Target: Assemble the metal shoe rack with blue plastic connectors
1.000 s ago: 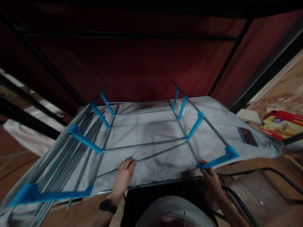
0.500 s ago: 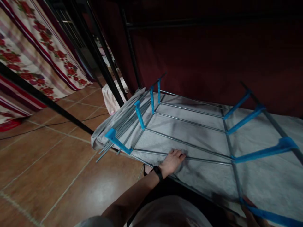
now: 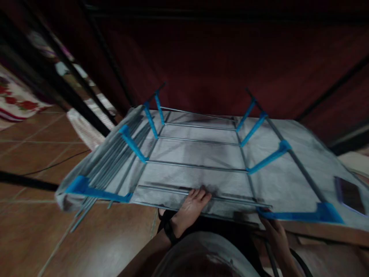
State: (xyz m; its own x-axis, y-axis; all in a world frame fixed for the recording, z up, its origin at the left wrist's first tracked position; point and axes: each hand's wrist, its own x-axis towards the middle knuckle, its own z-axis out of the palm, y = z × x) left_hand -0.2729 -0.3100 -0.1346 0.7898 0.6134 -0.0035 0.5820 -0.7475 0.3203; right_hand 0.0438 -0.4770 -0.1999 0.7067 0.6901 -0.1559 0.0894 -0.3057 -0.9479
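Note:
A frame of grey metal tubes with blue plastic brackets (image 3: 266, 158) lies on a grey cloth-covered surface (image 3: 201, 154). My left hand (image 3: 192, 206), with a black band at the wrist, is closed over the nearest metal tube (image 3: 230, 200). This tube's left end lies apart from the front left bracket (image 3: 100, 193); its right end reaches past the right side rail. My right hand (image 3: 275, 231) grips the front right blue bracket (image 3: 296, 217) at its inner corner, with its fingers partly hidden beneath.
Several loose grey tubes (image 3: 111, 163) lie at the left, some overhanging the edge. A phone (image 3: 350, 195) rests at the right. Dark metal posts (image 3: 83, 109) stand at the left, a dark red curtain (image 3: 201, 65) hangs behind, and a cable (image 3: 54, 165) crosses the tiled floor.
The view has turned right, bringing the phone into sight. The nearest tube has shifted right relative to the frame, its left end now away from the left bracket. Both hands stay near the front edge.

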